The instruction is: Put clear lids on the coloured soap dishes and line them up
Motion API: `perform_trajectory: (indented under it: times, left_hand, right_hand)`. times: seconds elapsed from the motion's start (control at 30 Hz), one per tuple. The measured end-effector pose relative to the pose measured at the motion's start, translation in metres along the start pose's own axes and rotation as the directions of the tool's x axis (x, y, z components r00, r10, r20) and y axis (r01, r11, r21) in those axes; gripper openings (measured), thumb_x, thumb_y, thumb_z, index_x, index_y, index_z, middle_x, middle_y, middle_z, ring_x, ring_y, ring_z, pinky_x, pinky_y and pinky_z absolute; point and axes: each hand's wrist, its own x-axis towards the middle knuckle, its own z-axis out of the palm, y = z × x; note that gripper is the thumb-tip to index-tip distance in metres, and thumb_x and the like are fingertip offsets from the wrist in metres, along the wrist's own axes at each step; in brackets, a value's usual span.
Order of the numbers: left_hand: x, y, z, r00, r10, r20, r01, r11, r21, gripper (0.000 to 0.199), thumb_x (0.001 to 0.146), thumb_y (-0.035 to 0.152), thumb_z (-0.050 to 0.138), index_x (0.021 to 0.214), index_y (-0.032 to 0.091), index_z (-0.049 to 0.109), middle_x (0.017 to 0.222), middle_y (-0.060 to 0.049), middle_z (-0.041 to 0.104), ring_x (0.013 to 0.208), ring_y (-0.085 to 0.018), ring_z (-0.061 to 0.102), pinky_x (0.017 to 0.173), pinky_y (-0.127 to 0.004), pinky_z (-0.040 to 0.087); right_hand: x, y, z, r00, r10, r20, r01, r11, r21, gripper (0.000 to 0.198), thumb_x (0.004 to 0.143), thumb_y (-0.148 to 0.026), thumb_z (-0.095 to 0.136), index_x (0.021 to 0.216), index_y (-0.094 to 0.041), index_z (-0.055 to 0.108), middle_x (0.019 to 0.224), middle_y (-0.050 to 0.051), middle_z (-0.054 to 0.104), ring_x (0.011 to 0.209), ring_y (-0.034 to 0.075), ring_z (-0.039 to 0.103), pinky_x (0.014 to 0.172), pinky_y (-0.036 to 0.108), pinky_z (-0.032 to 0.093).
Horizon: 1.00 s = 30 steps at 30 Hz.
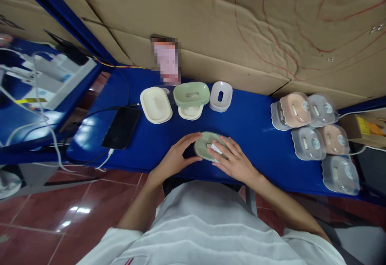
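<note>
A pale green soap box [203, 143] with a clear lid lies on the blue table [250, 136] close to my body. My left hand [177, 154] grips its left end, thumb on the near side and fingers on the far side. Across its right part my right hand [233, 158] lies with fingers stretched and apart, partly covering a white sticker [216, 147] on the lid. Behind the box are a cream soap dish part [156, 104], a green soap dish [191, 92] resting over another cream part [190, 113], and a pale lilac dish [221, 96] with an oval slot.
Several lidded soap boxes [308, 143] in grey and peach stand at the right. A black phone [120, 128] with a white cable lies at the left. Another phone-like screen [167, 60], blurred out, leans on the cardboard wall [211, 23]. Cables and white devices sit farther left.
</note>
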Motion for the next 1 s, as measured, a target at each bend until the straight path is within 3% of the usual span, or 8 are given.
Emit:
perform_trajectory:
  times: [0.2, 0.37, 0.53, 0.6, 0.7, 0.8, 0.9, 1.0]
  left_hand:
    - [-0.001, 0.005, 0.007, 1.0, 0.001, 0.026, -0.001, 1.0, 0.013, 0.069, 0.098, 0.039, 0.078, 0.16, 0.032, 0.048, 0.162, -0.011, 0.057, 0.15, -0.028, 0.057, 0.127, -0.049, 0.048]
    - [-0.004, 0.015, 0.009, 0.999, -0.012, 0.051, 0.007, 0.996, 0.094, 0.07, 0.105, 0.037, 0.067, 0.167, 0.035, 0.036, 0.173, -0.009, 0.044, 0.158, -0.026, 0.048, 0.128, -0.045, 0.047]
    - [-0.009, 0.015, -0.016, 0.965, 0.046, -0.259, 0.037, 0.951, 0.308, 0.06, 0.108, 0.034, 0.061, 0.165, 0.034, 0.041, 0.168, -0.009, 0.049, 0.154, -0.029, 0.051, 0.128, -0.051, 0.046]
    - [-0.006, 0.011, -0.024, 0.946, 0.097, -0.31, 0.042, 0.91, 0.413, 0.061, 0.109, 0.033, 0.06, 0.166, 0.032, 0.041, 0.166, -0.011, 0.051, 0.154, -0.032, 0.05, 0.128, -0.055, 0.044]
    - [0.01, 0.007, -0.022, 0.972, 0.07, -0.226, 0.058, 0.855, 0.515, 0.064, 0.109, 0.036, 0.057, 0.169, 0.027, 0.036, 0.171, -0.014, 0.046, 0.159, -0.039, 0.042, 0.127, -0.061, 0.04]
    - [0.03, 0.009, -0.01, 0.991, 0.007, -0.132, 0.07, 0.819, 0.57, 0.067, 0.109, 0.041, 0.056, 0.169, 0.021, 0.037, 0.172, -0.018, 0.043, 0.159, -0.043, 0.04, 0.127, -0.064, 0.037]
    - [0.04, 0.014, 0.001, 0.994, -0.002, -0.107, 0.065, 0.809, 0.585, 0.063, 0.108, 0.04, 0.056, 0.166, 0.018, 0.042, 0.161, -0.02, 0.055, 0.15, -0.042, 0.051, 0.125, -0.062, 0.04]
    - [0.032, 0.015, 0.005, 0.991, 0.013, -0.135, 0.067, 0.816, 0.575, 0.053, 0.108, 0.039, 0.057, 0.158, 0.02, 0.053, 0.146, -0.019, 0.064, 0.14, -0.04, 0.057, 0.118, -0.06, 0.047]
  right_hand:
    - [-0.009, -0.001, 0.002, 1.0, 0.018, 0.019, -0.018, 1.0, -0.006, 0.064, 0.106, -0.04, 0.066, 0.166, -0.033, 0.045, 0.161, 0.01, 0.059, 0.16, 0.036, 0.041, 0.127, 0.062, 0.043]
    - [-0.02, 0.004, 0.008, 0.997, 0.076, -0.032, -0.078, 0.995, -0.066, 0.066, 0.106, -0.039, 0.064, 0.168, -0.031, 0.042, 0.164, 0.012, 0.055, 0.161, 0.035, 0.04, 0.128, 0.059, 0.042]
    - [-0.033, 0.048, -0.003, 0.948, 0.293, -0.122, -0.309, 0.94, -0.145, 0.068, 0.108, -0.038, 0.06, 0.171, -0.028, 0.035, 0.167, 0.017, 0.051, 0.16, 0.04, 0.039, 0.126, 0.07, 0.034]
    - [-0.03, 0.067, -0.01, 0.911, 0.376, -0.168, -0.402, 0.9, -0.167, 0.065, 0.11, -0.035, 0.054, 0.171, -0.026, 0.034, 0.167, 0.019, 0.051, 0.16, 0.042, 0.039, 0.126, 0.077, 0.025]
    - [-0.004, 0.082, -0.014, 0.885, 0.423, -0.196, -0.453, 0.879, -0.149, 0.064, 0.112, -0.028, 0.044, 0.173, -0.022, 0.028, 0.17, 0.02, 0.045, 0.162, 0.043, 0.034, 0.126, 0.081, 0.017]
    - [0.041, 0.08, -0.007, 0.929, 0.343, -0.143, -0.356, 0.931, -0.081, 0.064, 0.112, -0.025, 0.038, 0.174, -0.021, 0.025, 0.174, 0.017, 0.041, 0.164, 0.037, 0.032, 0.131, 0.07, 0.021]
    - [0.08, 0.072, 0.005, 0.961, 0.262, -0.092, -0.266, 0.963, -0.033, 0.064, 0.111, -0.027, 0.04, 0.174, -0.018, 0.027, 0.174, 0.016, 0.04, 0.164, 0.035, 0.032, 0.133, 0.064, 0.022]
    - [0.09, 0.067, 0.01, 0.964, 0.258, -0.069, -0.26, 0.965, -0.025, 0.063, 0.112, -0.034, 0.044, 0.171, -0.014, 0.033, 0.167, 0.02, 0.048, 0.158, 0.037, 0.041, 0.132, 0.066, 0.025]
